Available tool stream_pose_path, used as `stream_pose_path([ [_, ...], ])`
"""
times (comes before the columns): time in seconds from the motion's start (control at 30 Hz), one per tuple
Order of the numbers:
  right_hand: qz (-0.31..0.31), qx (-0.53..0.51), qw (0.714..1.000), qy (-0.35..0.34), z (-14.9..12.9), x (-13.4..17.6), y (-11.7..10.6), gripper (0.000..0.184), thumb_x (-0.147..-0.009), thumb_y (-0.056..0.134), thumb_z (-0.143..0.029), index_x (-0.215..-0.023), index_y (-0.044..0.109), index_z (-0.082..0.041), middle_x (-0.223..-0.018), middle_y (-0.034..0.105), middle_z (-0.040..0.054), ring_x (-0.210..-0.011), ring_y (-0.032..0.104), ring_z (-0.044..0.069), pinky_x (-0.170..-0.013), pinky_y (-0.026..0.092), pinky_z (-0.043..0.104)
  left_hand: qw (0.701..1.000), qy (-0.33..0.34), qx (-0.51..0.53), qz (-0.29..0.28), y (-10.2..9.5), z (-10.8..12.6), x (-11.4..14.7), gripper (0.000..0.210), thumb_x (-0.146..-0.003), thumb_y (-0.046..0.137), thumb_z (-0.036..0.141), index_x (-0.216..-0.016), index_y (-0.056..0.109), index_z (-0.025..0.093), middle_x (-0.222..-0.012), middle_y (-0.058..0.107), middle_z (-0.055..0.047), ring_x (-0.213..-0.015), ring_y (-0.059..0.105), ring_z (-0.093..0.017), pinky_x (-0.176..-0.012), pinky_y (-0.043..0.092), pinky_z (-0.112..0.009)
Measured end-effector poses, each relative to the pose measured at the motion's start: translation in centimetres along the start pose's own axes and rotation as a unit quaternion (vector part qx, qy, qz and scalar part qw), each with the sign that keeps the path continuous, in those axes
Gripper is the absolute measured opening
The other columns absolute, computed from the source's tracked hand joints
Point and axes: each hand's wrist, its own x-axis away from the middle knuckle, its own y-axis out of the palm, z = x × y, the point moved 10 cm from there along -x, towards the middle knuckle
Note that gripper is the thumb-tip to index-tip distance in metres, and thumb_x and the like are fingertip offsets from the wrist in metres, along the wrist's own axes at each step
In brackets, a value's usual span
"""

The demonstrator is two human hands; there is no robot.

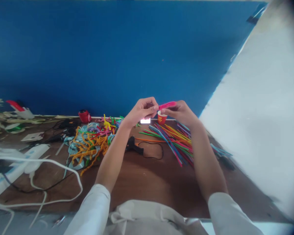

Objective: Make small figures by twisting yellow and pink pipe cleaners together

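Observation:
A short, bright pink fuzzy strip (168,105), which looks like a folded pipe cleaner, is stretched between my hands above the table. My left hand (145,110) pinches its left end between thumb and fingers. Around the right end, my right hand (180,112) is closed, with the thumb underneath. Just below and behind the strip stands a small red paper cup (162,118). Long loose pipe cleaners (172,140) in many colours lie fanned out below my right hand, partly hidden by my forearm.
A black glue gun (134,146) with a cord lies mid-table. To the left is a tangled heap of bent pipe cleaners (93,143), with a red object (84,116) behind it. White power strips (19,164) and looping cables cover the left side. A blue wall (112,49) stands behind.

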Motion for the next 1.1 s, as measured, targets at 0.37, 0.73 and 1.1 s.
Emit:
stream_pose_path([
  [0.37, -0.113, 0.18, 0.977, -0.016, 1.4, -0.3, 2.1, 0.033, -0.087, 0.062, -0.044, -0.075, 0.072, -0.015, -0.061, 0.057, -0.0014, -0.059, 0.044, 0.011, -0.057, 0.03, 0.027, 0.921, -0.154, -0.331, -0.138, 0.9, -2.8, 1.2, 0.02, -0.087, 0.059, 0.033, -0.078, 0.063, 0.015, -0.065, 0.067, -0.001, -0.05, 0.052, -0.007, -0.053, 0.037, -0.021],
  [0.73, -0.006, 0.31, 0.95, -0.028, -1.3, -0.2, 2.7, 0.03, -0.097, 0.044, -0.026, -0.075, 0.063, -0.018, -0.066, 0.059, 0.002, -0.062, 0.045, 0.013, -0.062, 0.025, 0.03, 0.906, -0.149, -0.396, 0.01, -2.5, -3.5, -0.1, 0.033, -0.089, 0.058, 0.041, -0.07, 0.063, 0.015, -0.058, 0.065, -0.003, -0.046, 0.052, -0.01, -0.05, 0.034, -0.024],
  [1.1, 0.008, 0.169, 0.985, -0.032, -0.5, -0.7, 2.5, 0.023, -0.096, 0.05, -0.032, -0.084, 0.063, -0.018, -0.068, 0.057, 0.0005, -0.063, 0.044, 0.013, -0.062, 0.031, 0.029, 0.959, -0.079, -0.241, 0.123, -4.1, -2.7, -0.4, 0.03, -0.095, 0.052, 0.037, -0.075, 0.058, 0.015, -0.058, 0.059, 0.0, -0.049, 0.053, -0.007, -0.051, 0.038, -0.02],
])
